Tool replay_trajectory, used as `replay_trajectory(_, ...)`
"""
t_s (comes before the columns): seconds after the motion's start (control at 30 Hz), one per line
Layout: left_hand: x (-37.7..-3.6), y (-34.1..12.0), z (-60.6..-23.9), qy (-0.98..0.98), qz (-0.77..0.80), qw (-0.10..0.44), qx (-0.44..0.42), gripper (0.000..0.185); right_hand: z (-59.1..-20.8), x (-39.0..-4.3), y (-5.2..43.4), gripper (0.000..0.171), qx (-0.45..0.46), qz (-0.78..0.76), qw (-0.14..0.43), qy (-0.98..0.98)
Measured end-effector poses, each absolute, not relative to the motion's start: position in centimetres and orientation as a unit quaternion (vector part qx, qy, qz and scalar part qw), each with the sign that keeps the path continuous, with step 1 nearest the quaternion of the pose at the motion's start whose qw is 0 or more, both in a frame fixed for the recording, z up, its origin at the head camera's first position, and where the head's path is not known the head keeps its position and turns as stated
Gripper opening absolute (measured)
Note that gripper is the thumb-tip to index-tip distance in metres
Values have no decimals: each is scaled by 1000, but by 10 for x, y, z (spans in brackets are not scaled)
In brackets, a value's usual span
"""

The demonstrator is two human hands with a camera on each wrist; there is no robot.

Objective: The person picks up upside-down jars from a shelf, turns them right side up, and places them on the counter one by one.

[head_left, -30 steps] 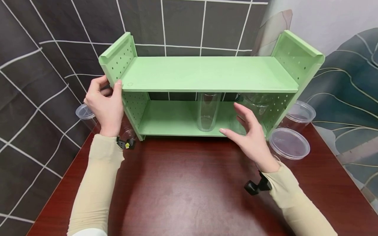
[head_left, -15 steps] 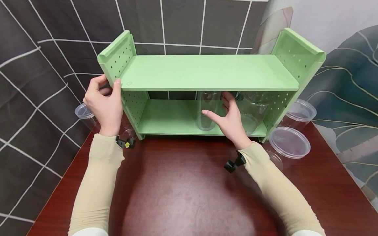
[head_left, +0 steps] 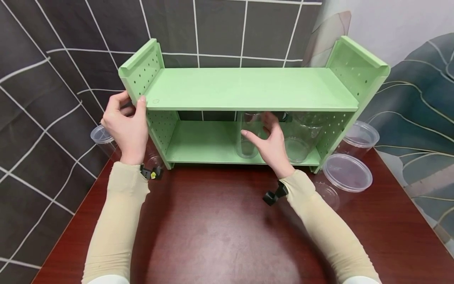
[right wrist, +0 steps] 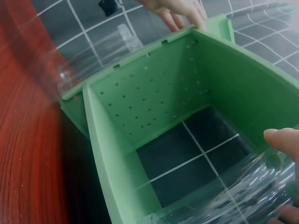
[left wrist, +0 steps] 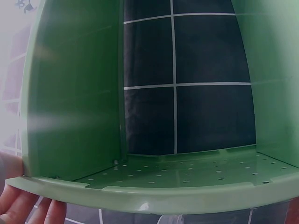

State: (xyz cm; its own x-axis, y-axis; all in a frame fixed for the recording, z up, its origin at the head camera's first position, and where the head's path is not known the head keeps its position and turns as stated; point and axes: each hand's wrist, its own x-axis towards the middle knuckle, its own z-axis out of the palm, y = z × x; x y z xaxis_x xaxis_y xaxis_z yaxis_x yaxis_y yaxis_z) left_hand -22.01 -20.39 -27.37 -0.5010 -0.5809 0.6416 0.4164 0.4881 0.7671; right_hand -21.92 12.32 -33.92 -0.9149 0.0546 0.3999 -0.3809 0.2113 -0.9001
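A green two-tier rack (head_left: 244, 88) stands on the table, open at the front. My left hand (head_left: 129, 132) holds the front edge of its left side panel, thumb inside and fingers outside. In the left wrist view, those fingers (left wrist: 51, 212) sit at the panel's edge. A tall clear jar (head_left: 244, 149) stands on the lower shelf. My right hand (head_left: 272, 148) reaches under the upper shelf, thumb in front of the jar and fingertips at its right side. I cannot tell whether they press on it. A wider clear jar (head_left: 298, 148) stands to its right.
Beside the rack on the right, two clear containers with round lids (head_left: 347, 172) stand on the dark red table (head_left: 213, 221). Another lidded container (head_left: 101, 135) is at the left, behind my arm. A grey tiled wall covering (head_left: 220, 29) hangs behind.
My right hand has moved left and inward under the upper shelf, from in front of the wider jar to the tall jar. My left hand and the jars have stayed put.
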Motion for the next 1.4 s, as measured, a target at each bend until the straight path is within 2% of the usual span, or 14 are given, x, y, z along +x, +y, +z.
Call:
replay_trajectory(0.37,-219,-204,-274,-705,-503,497,57,23,-343,-220,124,72,103,623,187,-752)
replay_trajectory(0.6,-221,-203,-275,-703,-504,498,58,23,-341,-204,130,73,106,605,202,-763)
replay_trajectory(0.83,-222,-205,-275,-699,-509,499,60,22,-342,-185,136,61,122,597,197,-768)
replay_trajectory(1.13,-226,-207,-278,-698,-519,491,49,23,-339,-160,142,70,156,605,190,-757)
replay_trajectory(1.27,-221,-201,-273,-703,-525,479,38,36,-336,-151,141,70,170,612,181,-751)
replay_trajectory(1.4,-205,-185,-273,-703,-497,509,19,57,-332,-144,140,74,183,620,178,-742)
